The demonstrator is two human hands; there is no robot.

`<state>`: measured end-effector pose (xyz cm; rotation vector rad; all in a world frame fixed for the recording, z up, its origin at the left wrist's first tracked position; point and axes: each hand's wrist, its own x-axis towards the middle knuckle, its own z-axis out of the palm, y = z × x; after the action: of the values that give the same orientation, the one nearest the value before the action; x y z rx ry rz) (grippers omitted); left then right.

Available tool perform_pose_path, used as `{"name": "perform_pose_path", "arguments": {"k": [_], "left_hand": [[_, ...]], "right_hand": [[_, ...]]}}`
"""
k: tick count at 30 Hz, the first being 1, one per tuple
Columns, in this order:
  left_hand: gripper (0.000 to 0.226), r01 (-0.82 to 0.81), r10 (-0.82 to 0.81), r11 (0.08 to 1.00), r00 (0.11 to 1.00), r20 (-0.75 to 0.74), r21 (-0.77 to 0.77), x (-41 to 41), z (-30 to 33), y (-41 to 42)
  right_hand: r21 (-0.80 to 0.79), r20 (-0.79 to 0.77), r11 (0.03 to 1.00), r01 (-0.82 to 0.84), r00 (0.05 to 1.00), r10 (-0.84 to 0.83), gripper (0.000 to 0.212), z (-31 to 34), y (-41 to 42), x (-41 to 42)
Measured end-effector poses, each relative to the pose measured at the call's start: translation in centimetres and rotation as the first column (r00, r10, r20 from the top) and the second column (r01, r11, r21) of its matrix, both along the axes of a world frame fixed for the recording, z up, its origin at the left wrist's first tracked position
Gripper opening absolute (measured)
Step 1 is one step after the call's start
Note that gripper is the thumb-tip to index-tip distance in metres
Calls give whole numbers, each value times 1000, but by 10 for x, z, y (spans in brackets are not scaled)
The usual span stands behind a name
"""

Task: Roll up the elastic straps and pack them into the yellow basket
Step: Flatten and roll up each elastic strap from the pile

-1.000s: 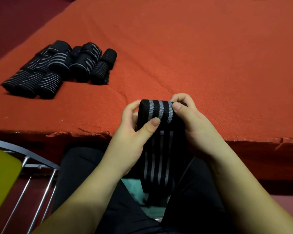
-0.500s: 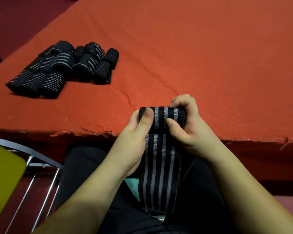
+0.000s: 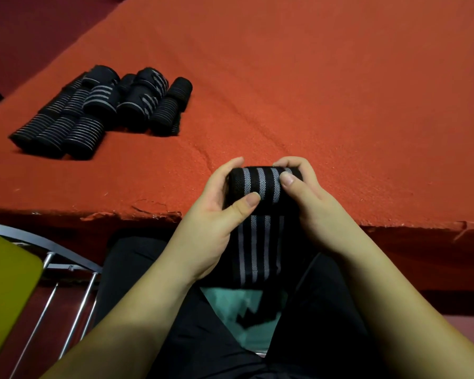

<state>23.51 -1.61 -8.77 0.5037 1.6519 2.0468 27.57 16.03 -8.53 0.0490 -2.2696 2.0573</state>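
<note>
The strap (image 3: 260,187) was black with grey stripes, its upper part wound into a roll held between the two hands; the loose tail hung straight down below the grip. Finished rolls (image 3: 99,110) lay in a pile, well apart, up and left of the grip. A yellow basket (image 3: 3,285) edge showed low to the left.

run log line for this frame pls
phase: rolling | left hand: grips strap roll | right hand: grips roll | tail: hangs to lap | finished rolls: on table
</note>
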Motion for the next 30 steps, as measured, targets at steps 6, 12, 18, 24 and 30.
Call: {"name": "perform_pose_path", "arguments": {"k": [6,12,18,24,30], "left_hand": [[58,-10,10,1000,997,73,-7,5,-2,3],[37,-66,67,998,998,8,-17,5,-4,5],[34,-48,48,999,999,-15,3,3,-2,1],[38,-27,19,997,994,-106,-67,3,-7,-5],[53,-47,47,999,994,-103,1,5,-7,0]], "right_hand": [[-119,-63,992,-50,997,43,30,3,-6,2],[-121,-74,992,-39,997,30,37,-4,-11,3],[-145,102,989,33,995,-18,22,-9,-16,-4],[14,294,1000,-22,956,17,65,-8,-11,3],[-74,186,994,78,981,-63,39,-7,-13,-1]]}}
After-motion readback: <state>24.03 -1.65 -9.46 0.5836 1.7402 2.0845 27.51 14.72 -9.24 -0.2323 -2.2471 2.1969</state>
